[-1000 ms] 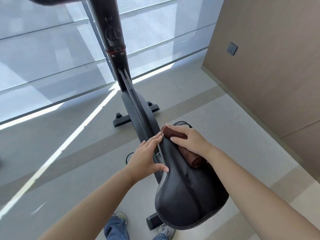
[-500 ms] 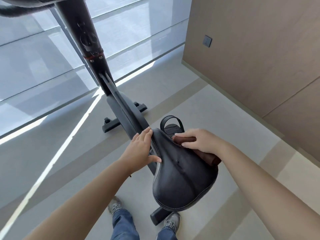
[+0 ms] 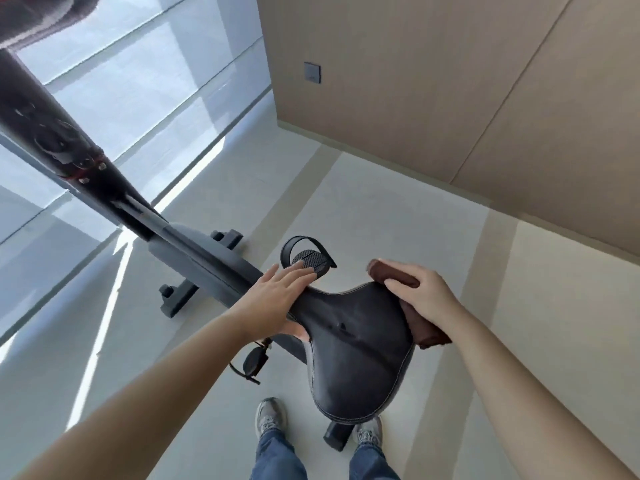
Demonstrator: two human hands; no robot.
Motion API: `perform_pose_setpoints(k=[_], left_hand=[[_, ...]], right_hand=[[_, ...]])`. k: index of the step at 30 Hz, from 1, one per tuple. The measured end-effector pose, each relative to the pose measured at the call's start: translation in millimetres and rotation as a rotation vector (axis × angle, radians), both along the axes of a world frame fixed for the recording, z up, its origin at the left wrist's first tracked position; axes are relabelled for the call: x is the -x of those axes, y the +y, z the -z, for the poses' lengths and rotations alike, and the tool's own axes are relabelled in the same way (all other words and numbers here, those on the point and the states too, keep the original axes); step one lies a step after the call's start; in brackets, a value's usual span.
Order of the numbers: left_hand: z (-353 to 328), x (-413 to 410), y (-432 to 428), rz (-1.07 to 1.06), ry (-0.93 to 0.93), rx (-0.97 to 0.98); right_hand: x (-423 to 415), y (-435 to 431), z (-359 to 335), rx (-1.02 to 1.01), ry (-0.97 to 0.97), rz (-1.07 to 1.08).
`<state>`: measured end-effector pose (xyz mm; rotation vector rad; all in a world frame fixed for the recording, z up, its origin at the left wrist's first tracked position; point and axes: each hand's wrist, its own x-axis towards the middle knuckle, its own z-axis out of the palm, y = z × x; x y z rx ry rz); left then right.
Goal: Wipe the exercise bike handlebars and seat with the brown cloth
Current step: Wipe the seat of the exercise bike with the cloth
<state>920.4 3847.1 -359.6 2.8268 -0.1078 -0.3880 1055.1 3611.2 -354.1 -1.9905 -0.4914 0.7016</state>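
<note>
The black padded bike seat (image 3: 356, 355) fills the lower middle of the head view, nose pointing up-left. My right hand (image 3: 420, 294) presses the folded brown cloth (image 3: 427, 332) against the seat's right edge, fingers wrapped over it. My left hand (image 3: 277, 299) lies flat on the seat's nose with the thumb under its left side. A blurred dark piece of the handlebar (image 3: 41, 19) shows at the top left corner, above the slanted black post (image 3: 69, 150).
The bike's right pedal with strap (image 3: 306, 259) sits just beyond my left hand, the left pedal (image 3: 254, 362) below it. My two shoes (image 3: 270, 419) stand by the rear foot (image 3: 337, 436). A wooden wall (image 3: 450, 98) rises to the right, glass panels on the left.
My right hand has slid the cloth from the seat's nose out along its right edge. My left hand has stayed on the nose. The view has swung left and down.
</note>
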Motion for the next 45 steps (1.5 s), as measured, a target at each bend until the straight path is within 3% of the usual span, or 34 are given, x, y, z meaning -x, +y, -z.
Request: perform_pose_setpoints(k=[3, 9, 13, 16, 20, 22, 29, 35, 37, 41, 45], left_hand=[[4.5, -5.4, 5.1, 0.113, -0.039, -0.001], [6.4, -8.1, 10.7, 0.261, -0.257, 0.058], [6.8, -20.4, 15.3, 0.397, -0.323, 0.074], [12.9, -24.6, 16.3, 0.419, -0.359, 0.110], [17.9, -22.6, 15.0, 0.396, -0.422, 0.117], [18.9, -22.8, 15.2, 0.393, -0.415, 0.136], [16.0, -22.7, 13.1, 0.395, -0.428, 0.172], [15.1, -20.3, 11.1, 0.386, -0.375, 0.120], [13.1, -19.0, 10.1, 0.375, -0.362, 0.113], [10.8, -18.0, 10.2, 0.383, -0.360, 0.100], [11.3, -17.4, 10.6, 0.389, -0.348, 0.103]], right_hand=[[6.3, 3.4, -7.3, 0.089, -0.024, 0.042], [86.0, -2.0, -3.6, 0.144, -0.356, 0.477], [115.2, 1.6, 0.5, 0.163, -0.435, 0.632], [93.9, 4.8, -3.3, 0.137, -0.353, 0.624], [52.9, 3.5, -8.1, 0.112, -0.061, 0.549], [49.6, 2.1, -5.7, 0.080, -0.008, 0.554], [127.3, 4.0, 0.8, -0.045, -0.166, 0.929], [199.7, 42.3, 14.4, 0.008, -0.370, 1.193], [184.4, 30.9, 11.2, 0.010, -0.320, 1.148], [148.3, 3.4, 1.6, -0.173, -0.033, 1.054], [180.4, 18.8, 11.5, -0.187, -0.099, 1.193]])
